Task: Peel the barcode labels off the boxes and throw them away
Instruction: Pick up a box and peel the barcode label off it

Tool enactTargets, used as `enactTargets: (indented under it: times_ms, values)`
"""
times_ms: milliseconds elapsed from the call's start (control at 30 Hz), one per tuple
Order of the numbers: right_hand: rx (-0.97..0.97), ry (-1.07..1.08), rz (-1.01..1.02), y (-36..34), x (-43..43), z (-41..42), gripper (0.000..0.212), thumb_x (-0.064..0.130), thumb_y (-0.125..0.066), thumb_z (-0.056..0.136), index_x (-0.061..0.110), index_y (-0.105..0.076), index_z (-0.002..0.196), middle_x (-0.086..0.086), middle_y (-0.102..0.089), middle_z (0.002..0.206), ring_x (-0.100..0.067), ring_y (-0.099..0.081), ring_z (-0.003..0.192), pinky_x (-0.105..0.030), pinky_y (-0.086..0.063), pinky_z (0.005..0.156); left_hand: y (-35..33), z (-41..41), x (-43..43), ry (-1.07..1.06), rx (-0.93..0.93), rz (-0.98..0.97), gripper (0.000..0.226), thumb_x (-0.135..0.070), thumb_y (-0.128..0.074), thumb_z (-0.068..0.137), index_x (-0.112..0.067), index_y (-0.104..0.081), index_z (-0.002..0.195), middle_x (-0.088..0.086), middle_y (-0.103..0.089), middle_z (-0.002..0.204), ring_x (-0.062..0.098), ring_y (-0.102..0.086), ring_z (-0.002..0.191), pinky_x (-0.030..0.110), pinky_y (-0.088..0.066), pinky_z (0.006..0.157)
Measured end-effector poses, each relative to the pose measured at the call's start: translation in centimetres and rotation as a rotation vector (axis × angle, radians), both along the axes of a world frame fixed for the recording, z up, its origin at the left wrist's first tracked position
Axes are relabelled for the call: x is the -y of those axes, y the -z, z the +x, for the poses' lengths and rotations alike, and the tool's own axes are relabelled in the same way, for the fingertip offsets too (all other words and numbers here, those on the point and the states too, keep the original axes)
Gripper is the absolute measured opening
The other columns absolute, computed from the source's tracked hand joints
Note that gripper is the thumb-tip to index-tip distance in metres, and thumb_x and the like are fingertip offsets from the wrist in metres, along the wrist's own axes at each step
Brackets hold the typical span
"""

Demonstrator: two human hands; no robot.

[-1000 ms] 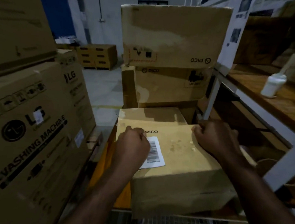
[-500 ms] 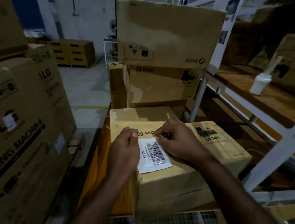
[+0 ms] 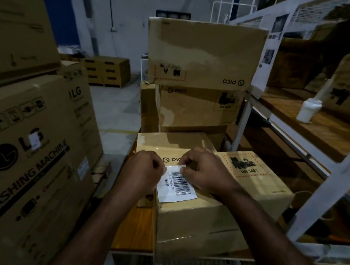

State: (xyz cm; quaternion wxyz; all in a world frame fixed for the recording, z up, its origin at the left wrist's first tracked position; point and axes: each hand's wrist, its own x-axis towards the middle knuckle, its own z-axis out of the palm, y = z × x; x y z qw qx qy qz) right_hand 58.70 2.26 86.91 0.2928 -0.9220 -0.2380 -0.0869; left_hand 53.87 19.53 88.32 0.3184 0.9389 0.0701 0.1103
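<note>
A brown PICO cardboard box (image 3: pixel 254 188) lies in front of me on an orange surface. A white barcode label (image 3: pixel 176 185) is stuck on its top, near the left edge. My left hand (image 3: pixel 142 171) is curled in a fist at the label's upper left corner. My right hand (image 3: pixel 202 171) rests on the box top, its fingertips pinching the label's top edge, which looks slightly lifted. The label's lower part lies flat on the box.
More PICO boxes (image 3: pixel 203 55) are stacked behind. Large LG washing machine cartons (image 3: pixel 35 146) stand close on the left. A white metal shelf frame (image 3: pixel 328 187) with a wooden shelf and a white bottle (image 3: pixel 308 111) is on the right. A wire grid lies below the box.
My right hand moved from the box's right side to the label's top edge. My left hand stayed at the label's left corner. The view shifted a little.
</note>
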Motion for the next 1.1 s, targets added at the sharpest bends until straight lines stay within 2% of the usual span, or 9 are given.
enactTargets:
  times_ms: [100,200,267,467,600,700,767,933,1100]
  values:
    - [0.017,0.004,-0.005,0.0,0.0,-0.1,0.011,0.037,-0.061,0.089,0.031,-0.069,0.095,0.018,-0.057,0.095,-0.005,-0.049,0.097,-0.037,-0.047,0.086,0.0,0.2,0.1,0.009,-0.004,0.001,0.003,-0.024,-0.067,0.091,-0.022,-0.069,0.092,-0.003,-0.071,0.102,0.006,-0.056,0.079,0.02,-0.045,0.059]
    - [0.025,0.004,-0.002,0.0,-0.1,-0.2,0.009,0.033,-0.061,0.091,0.031,-0.069,0.094,0.018,-0.058,0.093,-0.006,-0.05,0.096,-0.036,-0.047,0.084,-0.5,0.5,0.5,0.088,-0.06,0.077,0.025,-0.023,-0.066,0.092,-0.023,-0.068,0.117,-0.001,-0.069,0.118,0.007,-0.056,0.08,0.023,-0.054,0.064]
    - [0.032,0.011,-0.006,0.1,-0.2,-0.1,0.008,0.031,-0.061,0.091,0.031,-0.069,0.092,0.019,-0.058,0.092,-0.006,-0.049,0.094,-0.035,-0.045,0.083,-0.8,0.9,0.8,0.133,-0.073,0.159,0.03,-0.024,-0.067,0.092,-0.021,-0.069,0.122,0.002,-0.07,0.121,0.012,-0.061,0.086,0.03,-0.058,0.073]
    - [0.03,0.008,-0.002,0.2,-0.1,-0.1,0.008,0.032,-0.06,0.093,0.033,-0.067,0.09,0.019,-0.058,0.09,-0.005,-0.049,0.093,-0.035,-0.045,0.084,-0.7,2.0,0.8,0.149,-0.088,0.135,0.005,-0.024,-0.071,0.088,-0.028,-0.073,0.09,-0.005,-0.073,0.091,0.003,-0.061,0.073,0.025,-0.053,0.065]
    - [0.034,0.007,-0.012,0.1,-0.1,0.0,0.011,0.038,-0.061,0.091,0.034,-0.067,0.099,0.021,-0.054,0.089,-0.006,-0.05,0.093,-0.037,-0.046,0.084,-0.5,2.8,1.2,0.111,-0.101,0.161,0.017,-0.024,-0.07,0.089,-0.028,-0.066,0.072,-0.006,-0.07,0.077,0.01,-0.064,0.072,0.031,-0.057,0.07]
    - [0.012,0.006,-0.045,0.0,-0.2,0.0,0.027,0.044,-0.06,0.091,0.035,-0.064,0.116,0.018,-0.056,0.1,-0.008,-0.049,0.1,-0.036,-0.042,0.087,-0.1,3.0,1.7,0.099,-0.092,0.216,0.015,-0.021,-0.066,0.089,-0.025,-0.068,0.075,-0.002,-0.068,0.079,0.017,-0.063,0.079,0.039,-0.058,0.077]
    - [0.021,-0.003,-0.075,0.0,-0.1,0.0,0.03,0.045,-0.059,0.092,0.036,-0.064,0.12,0.014,-0.06,0.108,-0.01,-0.048,0.104,-0.037,-0.039,0.09,0.2,3.1,1.9,0.105,-0.067,0.292,0.01,-0.021,-0.064,0.09,-0.022,-0.069,0.082,0.0,-0.067,0.084,0.02,-0.062,0.083,0.042,-0.056,0.079]
    - [0.018,-0.021,-0.064,-0.1,0.0,-0.1,0.022,0.043,-0.059,0.092,0.037,-0.068,0.111,0.014,-0.058,0.1,-0.01,-0.047,0.101,-0.039,-0.04,0.09,1.0,3.0,2.0,0.106,-0.021,0.327,0.009,-0.02,-0.062,0.092,-0.025,-0.059,0.084,-0.001,-0.062,0.086,0.02,-0.058,0.085,0.039,-0.052,0.074]
    - [0.025,-0.015,-0.038,0.0,0.0,0.0,0.013,0.04,-0.061,0.091,0.036,-0.07,0.1,0.017,-0.053,0.093,-0.009,-0.047,0.098,-0.038,-0.04,0.089,0.8,2.8,1.6,0.148,-0.046,0.169,0.004,-0.025,-0.061,0.094,-0.025,-0.058,0.091,-0.006,-0.061,0.084,0.011,-0.056,0.077,0.031,-0.047,0.066]
